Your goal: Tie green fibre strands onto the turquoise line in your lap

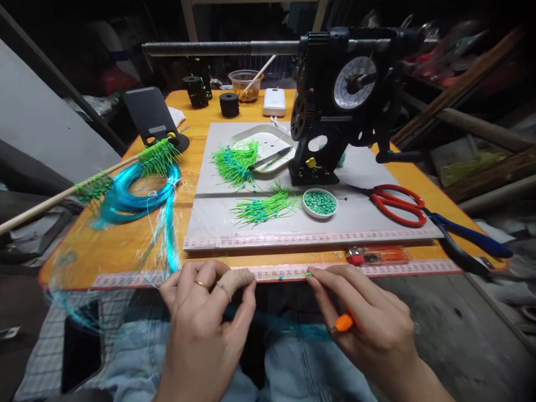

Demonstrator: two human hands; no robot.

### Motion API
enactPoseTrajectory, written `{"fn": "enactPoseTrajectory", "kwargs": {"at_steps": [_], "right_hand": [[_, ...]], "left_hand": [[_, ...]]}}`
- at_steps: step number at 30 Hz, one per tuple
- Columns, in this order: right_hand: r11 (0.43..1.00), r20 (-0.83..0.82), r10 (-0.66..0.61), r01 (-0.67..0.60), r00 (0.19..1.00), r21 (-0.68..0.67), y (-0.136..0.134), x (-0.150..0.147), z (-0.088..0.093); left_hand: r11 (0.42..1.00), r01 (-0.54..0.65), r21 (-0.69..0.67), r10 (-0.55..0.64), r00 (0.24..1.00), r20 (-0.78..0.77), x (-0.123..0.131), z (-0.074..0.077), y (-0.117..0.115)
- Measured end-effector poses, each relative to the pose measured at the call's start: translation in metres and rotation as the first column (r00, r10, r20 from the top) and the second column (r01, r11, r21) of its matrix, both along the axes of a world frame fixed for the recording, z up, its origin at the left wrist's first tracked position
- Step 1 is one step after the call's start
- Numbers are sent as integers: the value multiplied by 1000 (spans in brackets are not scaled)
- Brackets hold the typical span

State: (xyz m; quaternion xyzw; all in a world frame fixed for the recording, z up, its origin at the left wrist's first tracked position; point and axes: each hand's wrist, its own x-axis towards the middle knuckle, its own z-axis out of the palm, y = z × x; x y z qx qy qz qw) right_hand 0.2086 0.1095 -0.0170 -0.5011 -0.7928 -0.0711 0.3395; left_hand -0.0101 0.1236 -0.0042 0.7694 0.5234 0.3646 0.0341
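My left hand [209,312] is at the table's front edge, index finger wrapped in tan tape, thumb and index pinched together. What it pinches is too fine to make out. My right hand [368,318] pinches a short green thread [309,273] between thumb and index finger. An orange-handled tool [344,322] is tucked in the same palm, its tip hidden. Between the hands a small blue bead [281,277] shows over the measuring tape [268,275] along the edge. Near my left hand hangs the tail of a blue line hank [171,240].
A grey board [209,223] carries green bundles with blue beads [266,209], a dish of green beads [320,204], a tray [276,164] and a black geared machine [335,100]. Red scissors [400,205] and blue pliers [473,234] lie right. A wooden stick [54,198] juts out left.
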Motion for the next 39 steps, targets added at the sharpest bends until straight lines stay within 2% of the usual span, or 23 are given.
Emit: {"fn": "enactPoseTrajectory", "kwargs": {"at_steps": [6, 11, 16, 28, 39], "right_hand": [[1000, -4, -14, 14, 1000, 13, 0, 0, 0], [1000, -1, 17, -17, 1000, 23, 0, 0, 2], [1000, -6, -16, 16, 1000, -21, -2, 0, 2], [990, -197, -24, -4, 980, -140, -3, 2, 7], [979, -221, -29, -18, 975, -205, 1, -2, 12]], "left_hand": [[995, 44, -95, -56, 989, -137, -6, 12, 2], [993, 55, -105, -75, 977, -199, -10, 14, 1], [995, 65, -82, -81, 974, -212, -11, 12, 2], [992, 87, -94, -106, 969, -221, -13, 14, 2], [991, 83, -108, -104, 973, -207, -13, 12, 5]]}}
